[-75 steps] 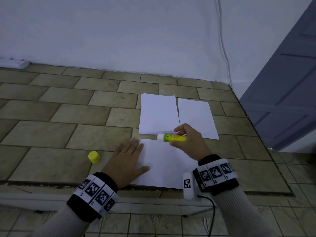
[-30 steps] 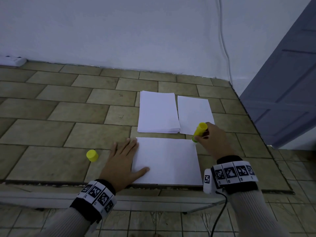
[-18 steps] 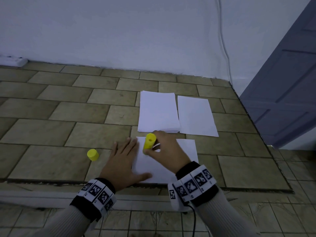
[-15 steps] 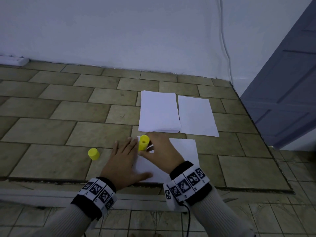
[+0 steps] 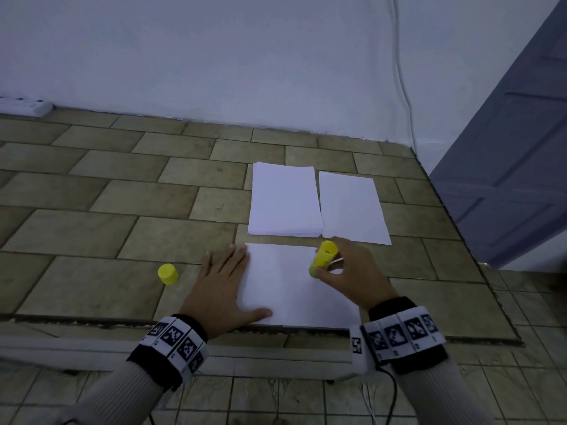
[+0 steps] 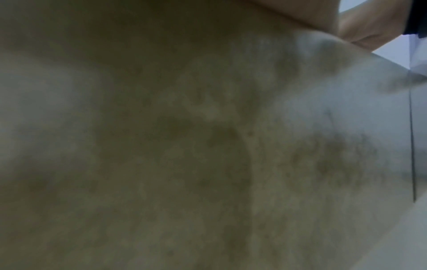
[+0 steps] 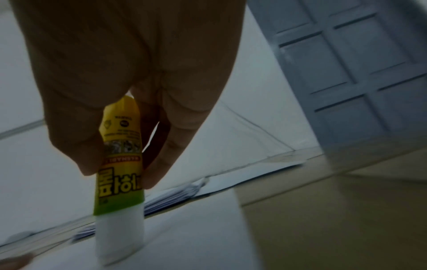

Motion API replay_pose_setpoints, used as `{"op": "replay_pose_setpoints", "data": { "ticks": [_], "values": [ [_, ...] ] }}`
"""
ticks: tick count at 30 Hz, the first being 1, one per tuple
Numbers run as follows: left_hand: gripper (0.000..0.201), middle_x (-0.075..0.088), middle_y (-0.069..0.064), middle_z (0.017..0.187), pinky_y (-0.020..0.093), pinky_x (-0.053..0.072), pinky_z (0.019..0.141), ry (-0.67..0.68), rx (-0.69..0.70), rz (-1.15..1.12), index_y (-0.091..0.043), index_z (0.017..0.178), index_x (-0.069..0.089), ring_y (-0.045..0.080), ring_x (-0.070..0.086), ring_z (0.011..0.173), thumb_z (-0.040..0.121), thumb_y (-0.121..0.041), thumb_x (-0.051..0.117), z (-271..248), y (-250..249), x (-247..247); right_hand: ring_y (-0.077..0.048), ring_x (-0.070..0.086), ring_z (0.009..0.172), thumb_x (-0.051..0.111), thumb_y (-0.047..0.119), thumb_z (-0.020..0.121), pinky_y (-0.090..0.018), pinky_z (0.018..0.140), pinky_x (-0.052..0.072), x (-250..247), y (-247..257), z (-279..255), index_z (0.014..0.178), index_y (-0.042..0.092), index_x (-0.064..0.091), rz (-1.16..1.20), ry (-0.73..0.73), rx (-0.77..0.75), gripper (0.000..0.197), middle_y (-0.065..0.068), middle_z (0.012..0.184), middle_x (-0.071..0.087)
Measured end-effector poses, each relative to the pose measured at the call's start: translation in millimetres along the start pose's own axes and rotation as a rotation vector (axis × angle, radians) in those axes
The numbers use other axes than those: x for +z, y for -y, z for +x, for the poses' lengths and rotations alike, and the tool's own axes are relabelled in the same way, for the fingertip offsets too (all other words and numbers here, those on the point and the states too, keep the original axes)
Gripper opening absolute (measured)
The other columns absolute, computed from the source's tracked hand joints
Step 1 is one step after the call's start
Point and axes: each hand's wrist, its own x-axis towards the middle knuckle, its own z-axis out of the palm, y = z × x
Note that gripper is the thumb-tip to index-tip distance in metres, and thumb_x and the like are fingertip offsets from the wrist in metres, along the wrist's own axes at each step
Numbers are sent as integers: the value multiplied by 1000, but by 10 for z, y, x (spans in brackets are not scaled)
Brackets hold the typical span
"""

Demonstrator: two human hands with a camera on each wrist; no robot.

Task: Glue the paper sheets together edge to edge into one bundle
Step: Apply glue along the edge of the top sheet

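Left hand (image 5: 221, 289) lies spread flat, pinning the near sheet (image 5: 288, 289); right hand (image 5: 352, 277) pinches the uncapped glue stick (image 5: 322, 258), tip down on the paper.

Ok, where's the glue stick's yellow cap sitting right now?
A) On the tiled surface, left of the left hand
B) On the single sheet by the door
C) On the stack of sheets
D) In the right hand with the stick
A: the yellow cap stands alone on the tiles just left of the left hand, while the right hand grips only the uncapped glue stick.
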Motion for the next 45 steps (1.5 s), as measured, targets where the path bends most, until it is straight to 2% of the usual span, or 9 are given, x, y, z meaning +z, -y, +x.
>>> {"op": "replay_pose_setpoints", "data": {
  "ticks": [5, 11, 17, 23, 26, 30, 36, 39, 45],
  "values": [
    [141, -13, -3, 162, 49, -11, 119, 31, 5, 15, -13, 155, -3, 12, -18, 146, 48, -105, 2, -17, -14, -30, -10, 64, 76, 75, 3, 73, -12, 66, 50, -332, -225, -161, 81, 9, 64, -71, -66, 49, 15, -3, 82, 68],
    [144, -11, -1, 162, 51, -11, 119, 15, 23, 22, -12, 155, 0, 14, -17, 147, 47, -106, 8, -18, -16, -14, -15, 61, 70, 71, 7, 77, -33, 64, 52, -334, -274, -207, 76, 12, 59, -167, -117, 22, 13, -1, 75, 63],
    [144, -8, -1, 162, 52, -9, 119, -9, 28, 9, -13, 155, -3, 14, -14, 147, 47, -106, 13, -18, -19, -3, -15, 62, 78, 70, 14, 79, -34, 70, 56, 94, 146, -140, 83, 10, 60, 26, 42, -113, 12, -4, 90, 62],
    [123, 34, 15, 154, 64, 21, 113, -84, 82, -22, 0, 144, 41, 31, 29, 144, 69, -96, 21, -10, -4, 68, -24, 58, 83, 68, 19, 79, -45, 74, 52, 591, 543, -50, 92, 6, 59, 30, 243, -177, 21, -9, 93, 60],
    [100, 35, 14, 154, 61, 17, 114, -113, 106, -21, -2, 143, 44, 30, 25, 145, 77, -77, 36, 14, 41, 133, -24, 56, 88, 72, 20, 79, -37, 78, 48, 706, 622, -23, 98, 8, 59, 15, 287, -174, 26, -10, 98, 60],
    [98, 38, 15, 152, 54, 11, 112, -133, 145, 11, -2, 142, 45, 26, 20, 143, 78, -76, 37, 31, 98, 179, -23, 55, 91, 72, 20, 81, -25, 77, 37, 754, 639, -21, 103, 6, 60, -13, 297, -192, 29, -12, 102, 60],
    [133, 23, 10, 159, 60, 10, 117, -96, 89, 16, -3, 149, 32, 26, 16, 148, 62, -101, 15, 5, 22, 83, -21, 59, 85, 69, 22, 79, -42, 75, 51, 503, 482, -96, 94, 7, 61, 13, 284, -186, 22, -8, 93, 62],
    [142, 3, 2, 163, 53, -5, 120, -39, 41, 30, -10, 155, 13, 18, -3, 150, 51, -106, 16, -13, -2, 30, -15, 60, 85, 70, 27, 77, -39, 75, 53, 292, 330, -172, 95, 11, 64, 16, 266, -162, 25, -3, 95, 63],
    [141, -10, -1, 163, 50, -11, 119, 7, 10, 63, -13, 155, 1, 14, -15, 148, 49, -105, 10, -14, -7, 16, -11, 64, 81, 68, 29, 74, -29, 70, 57, -112, 102, -381, 88, 18, 66, 56, 170, -130, 18, 3, 92, 67]
  ]
}}
